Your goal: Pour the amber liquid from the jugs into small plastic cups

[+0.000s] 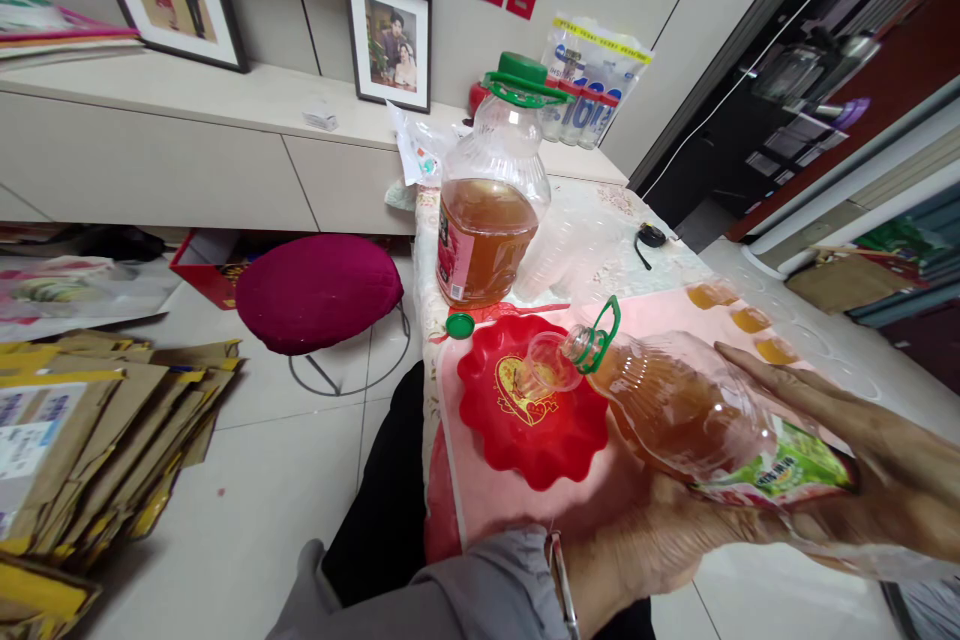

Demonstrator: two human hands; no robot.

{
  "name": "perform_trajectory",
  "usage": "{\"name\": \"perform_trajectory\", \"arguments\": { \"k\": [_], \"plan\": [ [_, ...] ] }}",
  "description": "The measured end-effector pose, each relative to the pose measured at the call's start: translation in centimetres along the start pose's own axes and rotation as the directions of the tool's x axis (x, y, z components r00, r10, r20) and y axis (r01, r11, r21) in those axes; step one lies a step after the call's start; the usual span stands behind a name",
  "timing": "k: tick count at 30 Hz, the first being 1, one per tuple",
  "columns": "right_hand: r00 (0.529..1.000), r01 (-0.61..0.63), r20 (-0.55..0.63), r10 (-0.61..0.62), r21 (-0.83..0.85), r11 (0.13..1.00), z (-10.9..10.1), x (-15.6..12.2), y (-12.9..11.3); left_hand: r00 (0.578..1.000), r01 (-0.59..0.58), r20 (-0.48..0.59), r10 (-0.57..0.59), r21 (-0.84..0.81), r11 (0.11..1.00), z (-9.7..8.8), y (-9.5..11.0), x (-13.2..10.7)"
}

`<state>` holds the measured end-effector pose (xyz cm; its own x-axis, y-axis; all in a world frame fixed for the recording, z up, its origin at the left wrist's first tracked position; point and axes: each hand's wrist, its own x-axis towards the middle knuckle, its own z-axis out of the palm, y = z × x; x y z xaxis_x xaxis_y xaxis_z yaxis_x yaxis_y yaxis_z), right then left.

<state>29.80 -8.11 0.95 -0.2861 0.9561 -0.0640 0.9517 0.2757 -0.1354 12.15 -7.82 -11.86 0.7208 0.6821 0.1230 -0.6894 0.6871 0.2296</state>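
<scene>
A large clear juice bottle (675,400) with amber liquid lies tilted, its neck pointing left. My left hand (637,540), in a grey sleeve with a bracelet, grips its underside. Along its upper side and base rests my right hand (870,440), fingers stretched over the plastic. The bottle's mouth, with a green ring handle, is at the rim of a clear plastic cup (551,365). That cup is over a red scalloped plate (480,425); whether liquid is flowing I cannot make out. A green cap (460,325) lies beside the plate.
A bigger jug (491,230) of amber juice, green-capped, stands behind the plate. Clear cups (559,250) are beside it. Several cups with amber liquid (750,320) line the table's right side. A maroon stool (322,290) and flattened cardboard (112,430) are at left.
</scene>
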Motion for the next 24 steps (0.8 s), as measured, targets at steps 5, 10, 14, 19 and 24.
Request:
{"name": "perform_trajectory", "arguments": {
  "k": [5, 10, 14, 19, 24],
  "plan": [
    [1.000, 0.000, 0.006, 0.000, 0.013, 1.000, -0.02, -0.09, 0.05, 1.000, -0.002, -0.009, 0.002, 0.009, 1.000, 0.12, 0.12, 0.25],
    [0.998, -0.040, 0.039, 0.039, 0.021, 0.999, 0.05, -0.42, 0.61, 1.000, -0.012, -0.002, 0.012, -0.013, 1.000, -0.13, -0.18, 0.10],
    [0.998, -0.046, 0.050, 0.044, 0.036, 0.998, 0.11, -0.46, 0.72, 1.000, 0.003, -0.027, -0.003, -0.005, 1.000, -0.16, -0.31, -0.03],
    [0.999, -0.054, 0.007, 0.053, 0.047, 0.997, 0.19, -0.31, 0.37, 1.000, 0.014, -0.015, -0.014, 0.007, 1.000, 0.25, 0.06, 0.12],
    [1.000, -0.028, 0.012, 0.028, 0.038, 0.999, 0.02, 0.05, 0.04, 0.998, 0.063, -0.029, -0.063, 0.022, 0.998, 0.12, 0.04, 0.20]
  ]
}}
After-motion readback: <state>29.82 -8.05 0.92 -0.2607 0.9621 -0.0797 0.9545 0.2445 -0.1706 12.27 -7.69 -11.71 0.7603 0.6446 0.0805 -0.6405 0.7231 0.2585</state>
